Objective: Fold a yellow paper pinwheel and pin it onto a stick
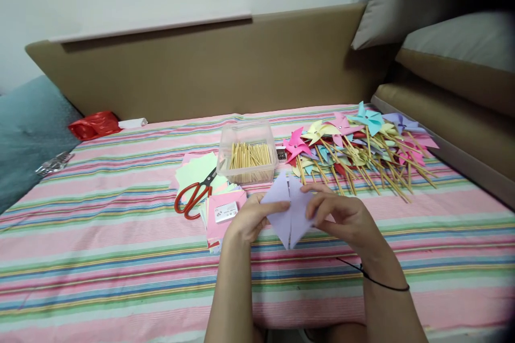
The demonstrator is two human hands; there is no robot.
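A lilac paper square (298, 209), turned corner-down, is held up between my two hands. Slits run in from its top and bottom corners toward the middle. My left hand (257, 214) is closed on its left side, with the thumb lying across the front near the centre. At the right edge, my right hand (336, 211) pinches the paper with curled fingers. Just left of my left hand lie a stack of coloured paper (214, 230) with a small white card (226, 212) on it, and red-handled scissors (196, 196).
Behind the hands stands a clear plastic box (246, 176) of wooden sticks (250, 155). Many finished paper pinwheels (354, 144) are heaped at the right. A small dark container (281, 155) sits beside the box. A red plastic bag (95, 125) lies far left on the striped cloth (120, 246).
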